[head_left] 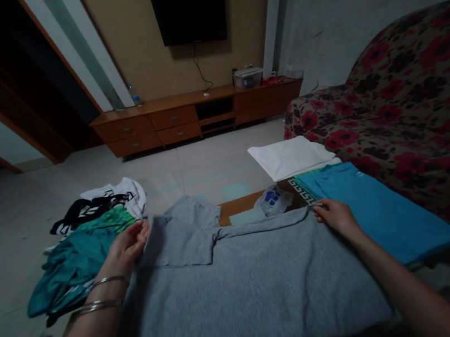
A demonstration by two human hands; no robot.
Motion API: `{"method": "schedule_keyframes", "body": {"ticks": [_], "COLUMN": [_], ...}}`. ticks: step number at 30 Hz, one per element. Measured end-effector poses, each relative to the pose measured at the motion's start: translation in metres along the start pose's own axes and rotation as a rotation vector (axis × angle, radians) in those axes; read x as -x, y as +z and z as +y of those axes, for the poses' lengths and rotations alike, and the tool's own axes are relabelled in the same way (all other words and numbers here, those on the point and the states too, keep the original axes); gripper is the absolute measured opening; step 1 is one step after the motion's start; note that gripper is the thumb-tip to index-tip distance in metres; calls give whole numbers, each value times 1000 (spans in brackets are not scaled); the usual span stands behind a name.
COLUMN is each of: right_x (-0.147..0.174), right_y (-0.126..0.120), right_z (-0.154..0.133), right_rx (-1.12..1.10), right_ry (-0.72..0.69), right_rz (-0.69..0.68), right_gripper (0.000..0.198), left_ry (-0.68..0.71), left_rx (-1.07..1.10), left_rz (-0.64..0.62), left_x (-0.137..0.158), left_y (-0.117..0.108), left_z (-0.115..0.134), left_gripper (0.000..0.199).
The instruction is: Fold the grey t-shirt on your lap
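A grey T-shirt (pixel 246 283) lies spread flat in front of me on a low wooden table (pixel 235 207). My left hand (pixel 125 250), with bangles on the wrist, pinches the shirt's left edge near a folded-in sleeve. At the far right corner of the shirt, my right hand (pixel 336 215) grips the cloth. The table is mostly hidden beneath the shirt.
A folded blue garment (pixel 379 210) and a folded white one (pixel 291 157) lie to the right, by a floral sofa (pixel 418 106). A teal garment (pixel 78 258) and a black-and-white top (pixel 103 203) are piled left. A plastic bag (pixel 274 199) sits behind the shirt. A TV cabinet (pixel 195 115) stands far back.
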State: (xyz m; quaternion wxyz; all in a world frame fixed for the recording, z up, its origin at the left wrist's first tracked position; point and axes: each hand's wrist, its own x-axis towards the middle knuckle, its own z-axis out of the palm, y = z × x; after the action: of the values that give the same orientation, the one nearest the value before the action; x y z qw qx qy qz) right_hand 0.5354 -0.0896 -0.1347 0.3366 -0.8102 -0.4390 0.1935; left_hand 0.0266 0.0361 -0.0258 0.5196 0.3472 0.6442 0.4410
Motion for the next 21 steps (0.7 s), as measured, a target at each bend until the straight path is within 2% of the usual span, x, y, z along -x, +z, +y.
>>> {"method": "schedule_keyframes", "body": {"ticks": [2, 5, 9, 11, 13, 16, 18, 21], "right_x": [-7, -8, -7, -10, -13, -17, -18, -16], "right_y": [12, 15, 8, 5, 3, -1, -3, -4], "right_z": [11, 23, 27, 26, 25, 24, 25, 27], "right_rx": [194, 319, 441, 474, 438, 266, 137, 39], "right_ry": [-57, -107, -162, -204, -248, -245, -214, -186], "right_rz": [-21, -27, 6, 41, 62, 42, 15, 8], "right_gripper": [24, 29, 31, 31, 29, 26, 25, 26], "left_ry": [-62, -52, 65, 134, 189, 250, 310, 531], "left_rx": [47, -17, -447, -648, -770, -918, -1034, -1192], "left_rz": [-62, -179, -229, -260, -287, -360, -431, -364], "left_x": [-21, -37, -39, -40, -42, -45, -45, -34], "left_y": [7, 0, -13, -15, -15, -19, -22, -22], "left_z": [-14, -37, -54, -57, -57, -52, -47, -44], "left_gripper": [35, 48, 92, 106, 101, 75, 65, 51]}}
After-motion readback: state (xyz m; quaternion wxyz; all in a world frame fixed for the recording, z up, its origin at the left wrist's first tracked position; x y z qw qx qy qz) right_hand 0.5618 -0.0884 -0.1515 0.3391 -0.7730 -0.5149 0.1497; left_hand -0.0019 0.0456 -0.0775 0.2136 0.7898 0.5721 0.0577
